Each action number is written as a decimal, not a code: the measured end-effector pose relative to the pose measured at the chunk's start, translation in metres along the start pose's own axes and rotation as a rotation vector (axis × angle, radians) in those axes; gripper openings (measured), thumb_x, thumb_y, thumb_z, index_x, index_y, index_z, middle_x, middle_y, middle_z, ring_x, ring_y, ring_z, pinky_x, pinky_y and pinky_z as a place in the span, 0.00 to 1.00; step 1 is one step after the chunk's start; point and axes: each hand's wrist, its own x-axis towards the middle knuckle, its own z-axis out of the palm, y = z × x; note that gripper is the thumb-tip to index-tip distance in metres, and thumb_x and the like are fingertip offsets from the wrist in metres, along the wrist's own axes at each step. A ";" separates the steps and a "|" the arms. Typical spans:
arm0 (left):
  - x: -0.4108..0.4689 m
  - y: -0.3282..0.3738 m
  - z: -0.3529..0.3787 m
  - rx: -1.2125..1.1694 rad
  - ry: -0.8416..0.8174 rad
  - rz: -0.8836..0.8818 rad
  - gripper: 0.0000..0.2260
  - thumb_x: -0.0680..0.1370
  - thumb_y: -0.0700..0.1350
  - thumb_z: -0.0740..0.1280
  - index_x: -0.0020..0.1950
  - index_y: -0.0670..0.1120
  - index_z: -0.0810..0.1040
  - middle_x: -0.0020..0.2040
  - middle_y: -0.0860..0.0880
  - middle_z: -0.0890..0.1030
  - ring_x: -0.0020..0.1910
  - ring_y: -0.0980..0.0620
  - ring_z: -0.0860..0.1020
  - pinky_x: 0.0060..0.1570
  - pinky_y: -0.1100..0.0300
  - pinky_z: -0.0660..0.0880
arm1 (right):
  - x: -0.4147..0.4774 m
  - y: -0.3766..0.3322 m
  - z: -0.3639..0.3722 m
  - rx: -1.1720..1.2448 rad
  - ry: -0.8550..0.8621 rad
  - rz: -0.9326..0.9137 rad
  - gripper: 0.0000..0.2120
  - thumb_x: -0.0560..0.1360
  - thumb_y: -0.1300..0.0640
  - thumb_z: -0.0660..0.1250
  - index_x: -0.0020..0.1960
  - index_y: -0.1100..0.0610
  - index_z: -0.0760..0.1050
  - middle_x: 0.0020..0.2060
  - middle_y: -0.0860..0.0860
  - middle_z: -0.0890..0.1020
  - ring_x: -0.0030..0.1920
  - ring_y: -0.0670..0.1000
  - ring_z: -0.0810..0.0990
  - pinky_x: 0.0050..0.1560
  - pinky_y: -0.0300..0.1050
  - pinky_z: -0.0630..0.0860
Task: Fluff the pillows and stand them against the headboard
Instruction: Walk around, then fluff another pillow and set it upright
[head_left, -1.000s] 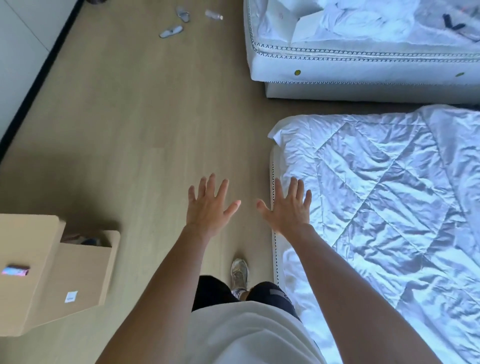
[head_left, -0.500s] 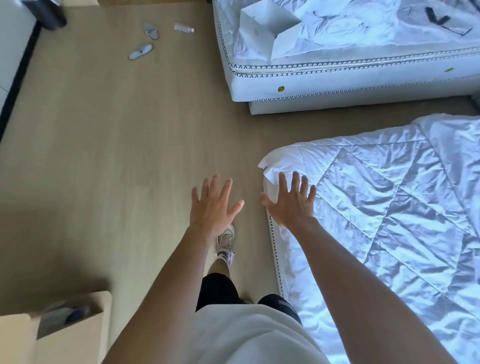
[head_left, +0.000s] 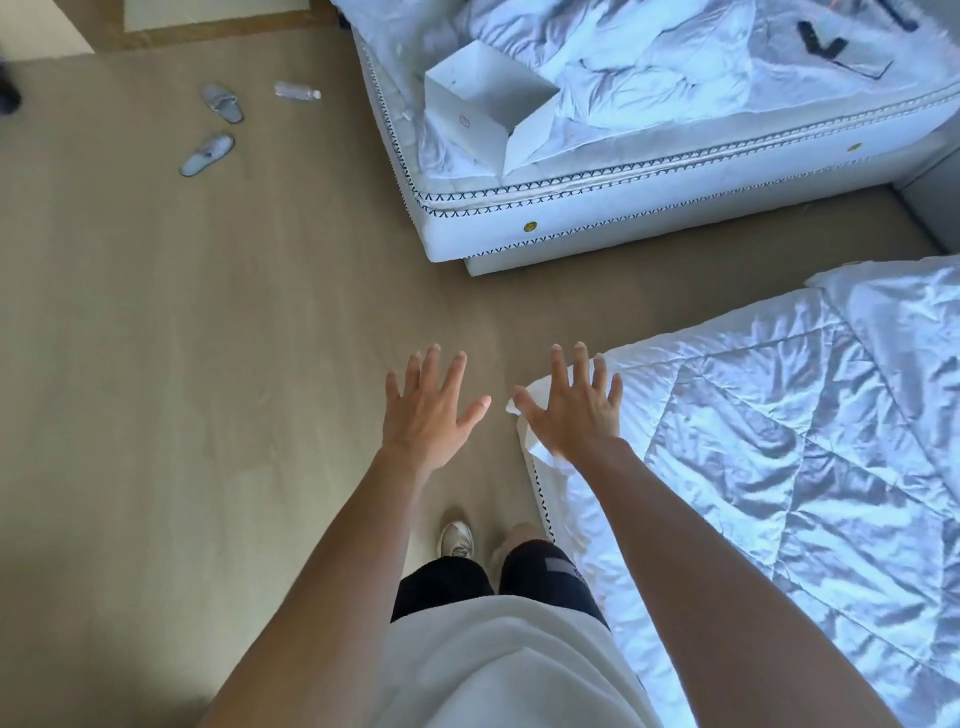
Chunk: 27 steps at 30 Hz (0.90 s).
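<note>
White quilted cover (head_left: 779, 467) fills the lower right of my view, spread over the near bed, its corner pointing toward the floor (head_left: 208, 364). My left hand (head_left: 428, 413) is stretched out in front, palm down, fingers spread wide, gripping nothing; floor is all I see beneath it. My right hand (head_left: 574, 415) is spread flat the same way, released, w/ nothing in it, over the corner of the cover. Can't tell if it touches the fabric or hangs just above. Both forearms run bare from the bottom edge up to the hands, which sit side by side w/ a small gap between the thumbs.

Pillows: I can't make out any for sure. No headboard in view either.

Second bed (head_left: 649, 218) sits at top right, apart from the near one w/ a strip of floor between. On it: rumpled white bedding (head_left: 623, 57), a white box (head_left: 483, 104) near the corner, lying open, and a dark item (head_left: 826, 44) farther right, too small to name.

On the floor at upper left: two pale slippers (head_left: 213, 124) lying apart from each other, plus a clear bottle (head_left: 297, 92) on its side just beside them.

Below the hands I see one pale shoe (head_left: 457, 538), dark shorts (head_left: 493, 577) and a white shirt (head_left: 509, 670), close along the near bed's edge.
</note>
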 end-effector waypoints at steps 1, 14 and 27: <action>0.011 0.001 -0.003 0.006 0.001 0.012 0.33 0.81 0.68 0.50 0.82 0.52 0.54 0.82 0.42 0.54 0.81 0.40 0.54 0.76 0.37 0.54 | 0.010 0.000 -0.003 0.002 -0.003 0.011 0.42 0.77 0.28 0.49 0.82 0.51 0.46 0.81 0.55 0.49 0.81 0.62 0.46 0.78 0.64 0.45; 0.232 0.064 -0.059 0.073 -0.020 0.202 0.34 0.81 0.68 0.51 0.82 0.52 0.51 0.83 0.44 0.51 0.81 0.40 0.52 0.77 0.37 0.52 | 0.195 0.034 -0.061 0.073 0.041 0.171 0.42 0.77 0.28 0.48 0.82 0.52 0.49 0.81 0.56 0.51 0.80 0.61 0.48 0.78 0.63 0.46; 0.403 0.152 -0.097 0.149 -0.105 0.378 0.33 0.81 0.68 0.50 0.82 0.52 0.52 0.83 0.44 0.52 0.81 0.40 0.53 0.77 0.39 0.50 | 0.323 0.124 -0.117 0.145 0.055 0.411 0.42 0.77 0.28 0.49 0.81 0.52 0.49 0.81 0.58 0.51 0.80 0.61 0.47 0.78 0.63 0.45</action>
